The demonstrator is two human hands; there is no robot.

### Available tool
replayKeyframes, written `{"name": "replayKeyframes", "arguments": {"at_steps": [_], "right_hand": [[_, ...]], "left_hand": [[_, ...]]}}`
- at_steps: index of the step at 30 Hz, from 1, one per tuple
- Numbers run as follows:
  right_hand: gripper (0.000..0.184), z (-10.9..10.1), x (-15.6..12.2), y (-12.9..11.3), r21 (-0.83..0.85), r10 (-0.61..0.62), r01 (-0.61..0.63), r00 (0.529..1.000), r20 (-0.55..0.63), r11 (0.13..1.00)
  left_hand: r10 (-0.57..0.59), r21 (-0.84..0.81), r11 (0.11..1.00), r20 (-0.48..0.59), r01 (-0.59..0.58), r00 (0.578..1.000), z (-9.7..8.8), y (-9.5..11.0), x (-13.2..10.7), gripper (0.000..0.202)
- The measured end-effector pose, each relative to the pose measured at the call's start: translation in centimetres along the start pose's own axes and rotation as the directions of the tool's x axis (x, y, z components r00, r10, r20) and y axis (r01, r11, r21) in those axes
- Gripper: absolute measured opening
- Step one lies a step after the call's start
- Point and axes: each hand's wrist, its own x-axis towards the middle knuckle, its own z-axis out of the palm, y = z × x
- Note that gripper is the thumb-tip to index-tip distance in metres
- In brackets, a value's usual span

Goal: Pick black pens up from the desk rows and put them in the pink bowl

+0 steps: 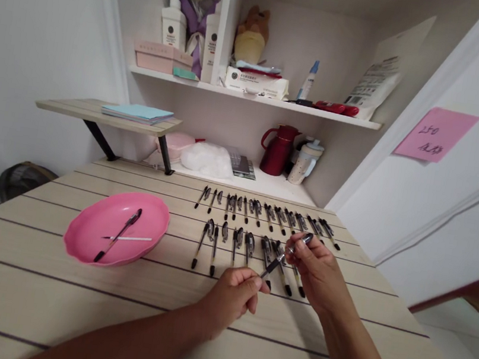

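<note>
**Ana:** What did you have in the hands at that moment?

**Me:** One black-and-clear ballpoint pen (280,260), held in the air between both hands, just above the light wooden slatted worktop (24,291). My left hand (234,293) was curled narrow and pinched the lower end. My right hand (318,269) gripped the upper end between thumb and forefinger, with the other fingers loose. The pen slanted up toward two o'clock.

**Ana:** And around it?

**Me:** At twelve o'clock from my hands lay two rows of similar pens, a near row (230,241) and a far row (262,210). The right end of the near row was just under my right hand. At nine o'clock, well apart, sat a shallow pink plastic dish (78,233) with one black pen (121,232) and a thin white rod (127,239) in it, the two crossing.

**Ana:** How did you judge the handling?

**Me:** I thought each pinch belonged close to its own end of the barrel, with any pull or twist kept in line with the pen's length. A sideways force looked likely to bend it or make a part slip. I also thought my right wrist should have been higher, because it hung close over the near row and a small dip could have knocked those pens askew. I couldn't tell whether the pen's parts had begun to separate, since my fingers hid the joints.
</note>
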Motion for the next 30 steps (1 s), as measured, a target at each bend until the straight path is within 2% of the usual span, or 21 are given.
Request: {"name": "replayKeyframes", "arguments": {"at_steps": [4, 9, 12, 16, 19, 25, 28, 30], "right_hand": [[0.02, 0.2, -0.2, -0.3, -0.049, 0.042, -0.041, 0.999, 0.021, 0.998], [0.019, 0.4, 0.0, -0.9, -0.051, -0.009, 0.008, 1.0, -0.027, 0.999], [0.02, 0.6, 0.2, -0.9, -0.097, 0.013, -0.01, 0.999, 0.029, 0.995], [0.024, 1.8, 0.8, -0.8, -0.13, 0.015, -0.006, 0.998, 0.064, 0.991], [0.023, 3.3, 1.8, -1.1, -0.095, -0.009, 0.021, 0.992, 0.129, 0.995], [0.023, 5.4, 3.8, -1.2, -0.015, -0.083, 0.085, 0.991, 0.106, 0.996], [0.024, 5.6, 4.3, -0.7, 0.045, -0.087, 0.083, 0.992, 0.087, 0.996], [0.023, 5.5, 4.4, -0.3, 0.101, -0.089, 0.082, 0.994, 0.071, 0.992]], "left_hand": [[0.01, -0.006, 1.0, 0.003, -0.01, 1.0, -0.1, 0.1, 0.2, 0.028], [0.034, 0.006, 0.999, 0.023, -0.034, 0.999, -0.1, 0.5, 0.3, 0.03], [0.05, 0.006, 0.999, 0.009, -0.05, 0.999, 0.0, 0.9, 0.3, 0.033], [0.097, 0.025, 0.995, -0.019, -0.096, 0.995, 0.0, 2.2, 0.7, 0.034], [0.152, 0.069, 0.987, -0.053, -0.148, 0.987, -0.2, 3.9, 1.6, 0.031], [0.336, 0.274, 0.917, -0.137, -0.291, 0.932, -1.2, 6.3, 3.5, 0.025], [0.427, 0.457, 0.828, -0.138, -0.325, 0.894, -1.3, 6.8, 3.8, 0.025], [0.488, 0.596, 0.735, -0.133, -0.324, 0.862, -1.2, 7.0, 3.9, 0.025]]}}
